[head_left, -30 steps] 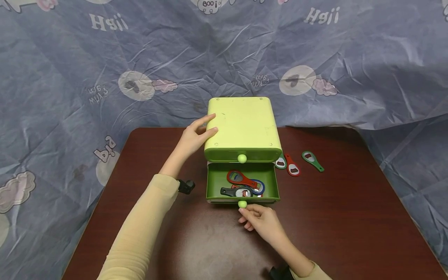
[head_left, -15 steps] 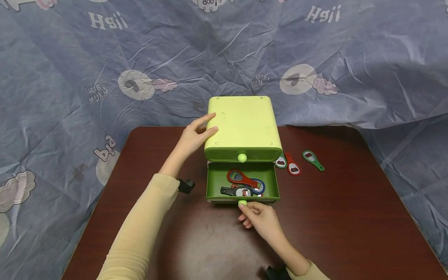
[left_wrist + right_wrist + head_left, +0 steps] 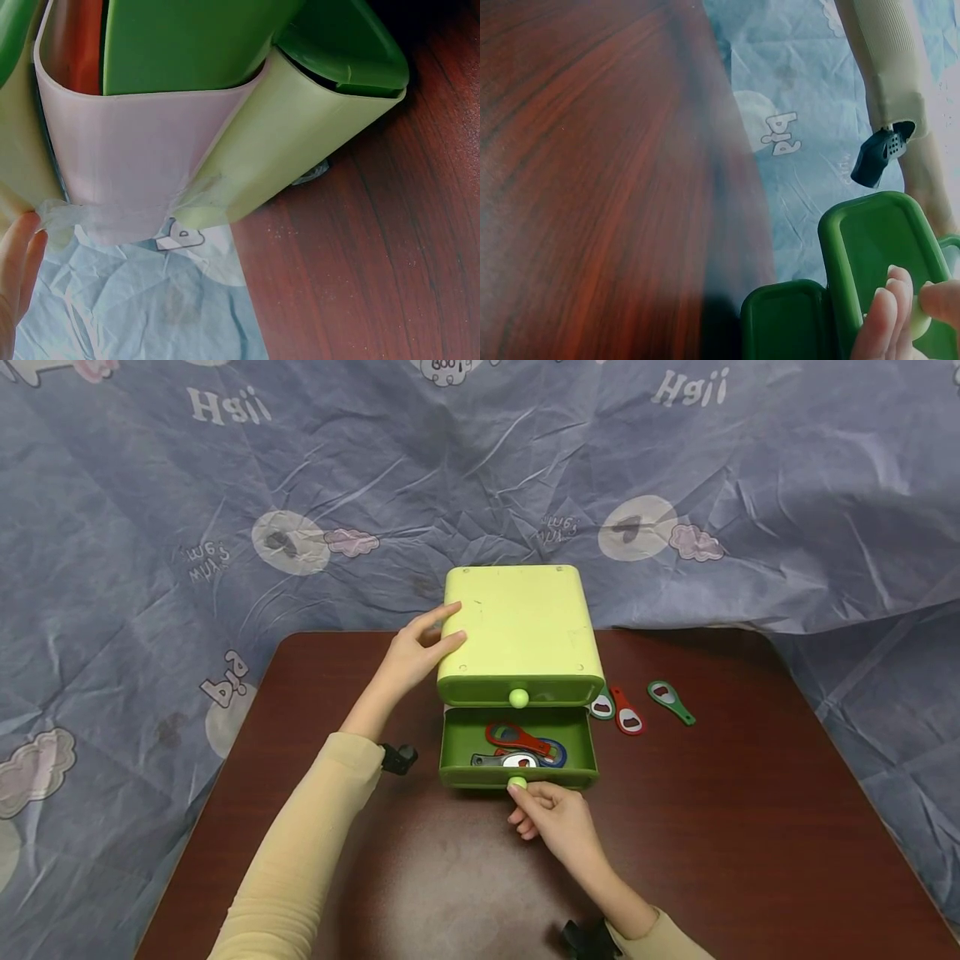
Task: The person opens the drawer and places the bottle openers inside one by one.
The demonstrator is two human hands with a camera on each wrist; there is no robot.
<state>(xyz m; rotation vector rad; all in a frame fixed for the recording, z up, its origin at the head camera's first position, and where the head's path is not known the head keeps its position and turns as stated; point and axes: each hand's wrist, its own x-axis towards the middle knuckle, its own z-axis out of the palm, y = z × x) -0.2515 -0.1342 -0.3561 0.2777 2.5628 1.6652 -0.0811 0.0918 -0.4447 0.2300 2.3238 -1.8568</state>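
A small drawer cabinet with a yellow top [image 3: 517, 618] stands at the table's back. Its middle green drawer [image 3: 457, 739] is pulled out, with several bottle openers [image 3: 521, 742] inside, red, black and blue. My right hand [image 3: 562, 822] pinches that drawer's round green knob [image 3: 517, 783] between thumb and fingers; the right wrist view shows the same knob [image 3: 920, 322] at the fingertips. My left hand [image 3: 412, 652] rests on the top's left edge, fingers extended. In the left wrist view its fingertips touch the yellow side, beside the pinkish middle casing [image 3: 135, 150].
To the cabinet's right lie a green bottle opener [image 3: 671, 702], a red one [image 3: 627, 714] and another green one [image 3: 602, 705] partly hidden by the cabinet. A patterned blue cloth [image 3: 360, 460] hangs behind the brown table [image 3: 712, 827].
My right hand has closed on the knob and moved slightly away from me. The drawer's front has risen in view, showing more of its face. My left hand stays put.
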